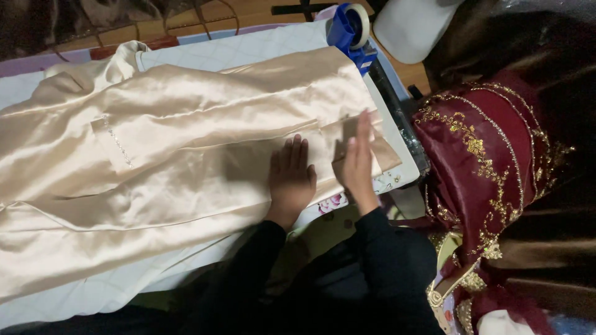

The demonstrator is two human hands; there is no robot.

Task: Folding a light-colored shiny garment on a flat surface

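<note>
Nearest to us, our two dark sleeves reach up from the near edge of the bench, and both hands lie on the champagne satin garment [186,155] close to its right end. Our left hand [290,177] rests flat, palm down, fingers together and pointing toward the far edge — it grips nothing, only presses the cloth. Our right hand [359,158] stands just beside it, turned on its edge with fingers straight, touching the folded strip of fabric at the hem; it too is unclenched and holds nothing. The hands are near each other but not touching. The garment's long axis runs left to right along the bench, so almost all of it stretches away to the left of our hands, collar end toward the far left corner; the left hand is the nearer one to that bulk. Under it lies a white quilted pad [248,53]. By the near right corner hangs a maroon cloth with gold embroidery [484,155], off the bench. At the far right corner stands a blue tape dispenser [351,31] — a roll of tape sits in it.
</note>
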